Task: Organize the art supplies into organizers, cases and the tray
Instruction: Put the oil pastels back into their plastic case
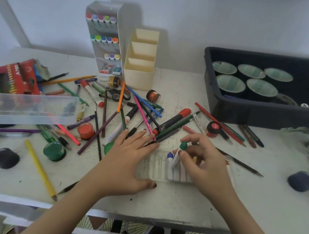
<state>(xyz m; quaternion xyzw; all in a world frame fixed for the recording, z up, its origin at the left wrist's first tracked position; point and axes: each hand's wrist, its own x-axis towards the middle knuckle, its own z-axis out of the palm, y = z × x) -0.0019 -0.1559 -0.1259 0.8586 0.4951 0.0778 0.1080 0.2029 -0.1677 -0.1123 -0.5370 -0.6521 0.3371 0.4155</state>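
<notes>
A white ridged marker case (157,168) lies on the table in front of me with several white-barrelled markers in its slots, one with a blue cap (170,155). My right hand (202,163) pinches a green-capped marker (182,148) and holds it tilted over the case. My left hand (134,157) lies flat with straight fingers on the case's left edge, thumb at its front. Loose pencils, pens and markers (130,111) lie scattered behind the hands.
A white marker organizer (103,36) and a cream tiered pen holder (140,63) stand at the back. A dark tray (269,113) with paint pots sits at the right. A clear plastic case (23,108), a red pencil box (6,76) and paint jars (54,150) lie left.
</notes>
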